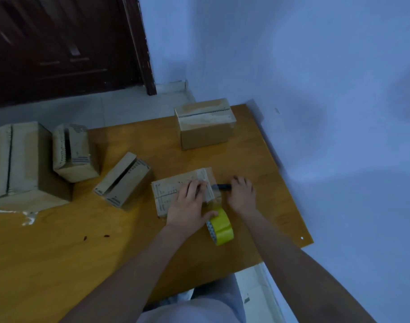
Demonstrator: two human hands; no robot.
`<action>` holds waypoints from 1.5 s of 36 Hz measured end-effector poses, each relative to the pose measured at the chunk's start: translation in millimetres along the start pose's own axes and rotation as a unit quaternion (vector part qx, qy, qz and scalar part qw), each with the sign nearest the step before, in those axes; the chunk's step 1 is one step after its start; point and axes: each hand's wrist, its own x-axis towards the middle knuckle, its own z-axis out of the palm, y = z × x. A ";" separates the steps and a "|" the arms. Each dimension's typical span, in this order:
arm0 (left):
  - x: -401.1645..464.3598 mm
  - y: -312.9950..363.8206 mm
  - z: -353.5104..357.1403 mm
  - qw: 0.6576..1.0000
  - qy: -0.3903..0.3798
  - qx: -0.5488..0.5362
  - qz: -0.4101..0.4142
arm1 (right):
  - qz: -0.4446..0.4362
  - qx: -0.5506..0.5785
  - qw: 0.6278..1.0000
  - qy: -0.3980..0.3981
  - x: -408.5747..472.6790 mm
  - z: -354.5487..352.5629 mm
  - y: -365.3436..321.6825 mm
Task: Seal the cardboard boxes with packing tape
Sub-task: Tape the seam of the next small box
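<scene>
A small cardboard box (166, 192) lies on the wooden table (83, 248) in front of me. My left hand (190, 203) presses flat on its top, fingers spread over a clear tape strip (208, 190) that runs off the box's right end. A yellow tape roll (221, 227) stands at the box's near right corner, right beside my left thumb. My right hand (242, 194) grips a dark cutter (220, 187) whose tip points left at the tape by the box's right edge.
A taped box (205, 127) stands at the back of the table. To the left lie an unsealed box (123, 180), another small box (73, 155) and a large box (20, 159). The blue wall (315, 113) bounds the table's right side. White scraps (24, 216) lie at left.
</scene>
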 end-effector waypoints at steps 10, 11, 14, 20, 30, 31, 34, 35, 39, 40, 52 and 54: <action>24.2 -16.9 -6.9 0.994 -0.107 -0.022 0.000 | 0.056 0.112 0.992 0.019 -2.6 14.5 13.0; 24.9 -17.9 -6.3 0.994 -0.108 -0.021 0.003 | 0.063 0.197 0.978 0.010 -4.7 12.3 16.0; 25.9 -21.4 -1.2 0.996 -0.092 -0.018 0.013 | 0.062 0.368 0.928 -0.010 -17.8 3.7 22.7; 27.4 -26.1 1.8 0.998 -0.040 -0.027 0.034 | 0.035 0.481 0.876 -0.023 -45.7 -14.3 29.7; 28.8 -25.1 -5.0 0.994 -0.104 -0.030 0.028 | 0.001 0.391 0.920 0.034 -70.5 -26.5 24.0; 28.8 -25.4 -5.7 0.992 -0.117 -0.036 0.029 | -0.015 0.348 0.936 0.053 -72.8 -27.7 23.6; 27.8 -26.0 -9.0 0.992 -0.119 -0.036 0.025 | -0.068 0.253 0.962 0.078 -78.0 -30.5 21.9; 27.6 -26.0 -9.5 0.992 -0.123 -0.032 0.025 | -0.081 0.228 0.967 0.075 -79.1 -31.8 20.7; 29.3 -24.6 -10.3 0.990 -0.138 -0.029 0.020 | -0.094 0.141 0.983 0.065 -77.6 -35.5 12.6; 29.3 -24.8 -9.5 0.991 -0.132 -0.027 0.020 | -0.098 0.126 0.985 0.064 -76.8 -36.4 9.5; 27.8 -24.8 -11.3 0.994 -0.098 -0.035 0.015 | -0.055 0.098 0.991 0.075 -65.8 -29.6 1.0; 28.3 -24.3 -12.8 0.991 -0.126 -0.044 0.024 | -0.011 0.112 0.990 0.080 -60.8 -28.7 4.4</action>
